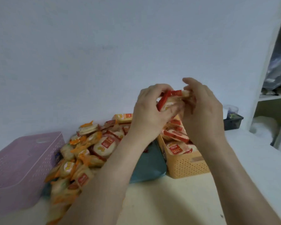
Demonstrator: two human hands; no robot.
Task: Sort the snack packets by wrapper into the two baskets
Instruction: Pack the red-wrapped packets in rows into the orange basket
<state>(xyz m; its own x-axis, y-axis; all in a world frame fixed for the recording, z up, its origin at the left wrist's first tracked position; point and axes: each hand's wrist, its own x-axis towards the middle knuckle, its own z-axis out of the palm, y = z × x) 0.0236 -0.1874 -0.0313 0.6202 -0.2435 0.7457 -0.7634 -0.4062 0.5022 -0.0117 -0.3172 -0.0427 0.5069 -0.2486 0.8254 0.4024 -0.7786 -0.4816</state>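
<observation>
The left hand [150, 109] and the right hand [203, 108] meet in mid-air at centre right of the frame, both pinched on a small stack of red-edged clear plastic snack packets [169, 99] with pale round crackers inside; how many packets there are cannot be told. They are held high over the perforated orange plastic basket [187, 166], which sits at lower right and already holds packets with the same red trim, probably so the stack can be squared up before it drops in. A loose heap of mixed red-trimmed and orange-trimmed snack packets [81, 153] lies at lower centre left on the pale table [161, 200], partly over a teal bag [148, 163]. The perforated pink plastic basket [21, 163] waits at lower left, its inside out of view, likely for the orange wrappers.
</observation>
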